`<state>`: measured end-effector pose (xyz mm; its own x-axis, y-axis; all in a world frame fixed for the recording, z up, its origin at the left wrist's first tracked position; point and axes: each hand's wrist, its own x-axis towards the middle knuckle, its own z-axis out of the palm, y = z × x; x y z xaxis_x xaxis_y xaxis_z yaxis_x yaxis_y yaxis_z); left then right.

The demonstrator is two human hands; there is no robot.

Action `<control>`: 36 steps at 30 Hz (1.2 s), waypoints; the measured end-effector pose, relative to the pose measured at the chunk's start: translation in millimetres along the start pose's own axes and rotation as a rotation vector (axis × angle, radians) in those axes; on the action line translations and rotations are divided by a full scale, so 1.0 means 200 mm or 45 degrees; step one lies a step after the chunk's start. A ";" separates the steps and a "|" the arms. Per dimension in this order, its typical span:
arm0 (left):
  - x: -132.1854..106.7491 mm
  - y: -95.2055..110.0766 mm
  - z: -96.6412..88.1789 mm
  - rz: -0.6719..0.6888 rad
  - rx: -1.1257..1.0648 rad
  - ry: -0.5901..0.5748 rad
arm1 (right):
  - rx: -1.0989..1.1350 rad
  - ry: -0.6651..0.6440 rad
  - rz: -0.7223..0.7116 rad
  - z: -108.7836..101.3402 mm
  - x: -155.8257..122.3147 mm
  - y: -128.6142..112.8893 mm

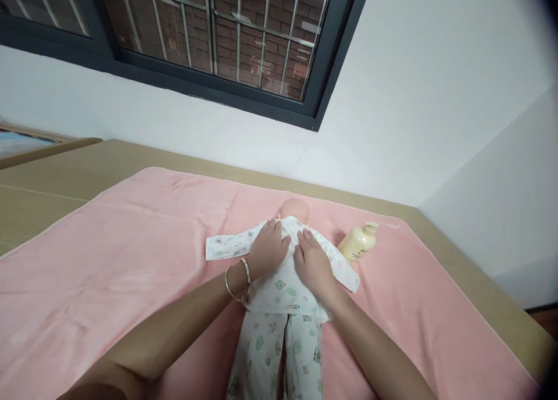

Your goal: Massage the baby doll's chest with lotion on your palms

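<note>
A baby doll (294,210) lies on a pink towel (131,254), head toward the wall, dressed in a white printed top and trousers (279,342). My left hand (268,247), with two bangles on its wrist, rests flat and open on the doll's upper body at the left shoulder. Beside it, my right hand (311,261) lies flat and open on the right side of the chest. The fingers of both hands point toward the doll's head. The doll's sleeves spread out to either side.
A cream pump bottle (358,243) lies on the towel just right of the doll's arm. The towel covers a tan bed surface (479,289) set against a white wall. A barred window (209,34) is above.
</note>
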<state>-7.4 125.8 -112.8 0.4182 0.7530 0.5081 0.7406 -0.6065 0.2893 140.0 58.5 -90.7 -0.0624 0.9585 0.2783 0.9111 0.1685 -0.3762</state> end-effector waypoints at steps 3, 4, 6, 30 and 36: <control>0.07 -0.07 -0.01 -0.075 -0.091 -0.119 | -0.088 -0.011 -0.081 -0.01 -0.08 -0.09; 0.07 -0.08 -0.02 -0.077 -0.111 -0.143 | -0.086 -0.011 -0.085 -0.02 -0.09 -0.09; 0.06 -0.05 -0.03 -0.039 -0.085 -0.147 | -0.047 -0.001 -0.049 -0.02 -0.07 -0.07; -0.12 0.16 -0.04 -0.141 0.211 -0.004 | 0.278 0.012 0.055 0.00 0.13 0.18; 0.00 0.01 -0.05 0.143 -0.003 -0.069 | 0.030 -0.001 -0.042 0.04 -0.03 -0.01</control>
<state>-12.2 121.9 -104.1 0.5264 0.6928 0.4928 0.6862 -0.6885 0.2349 135.3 54.7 -99.5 -0.0930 0.9525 0.2900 0.8987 0.2056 -0.3873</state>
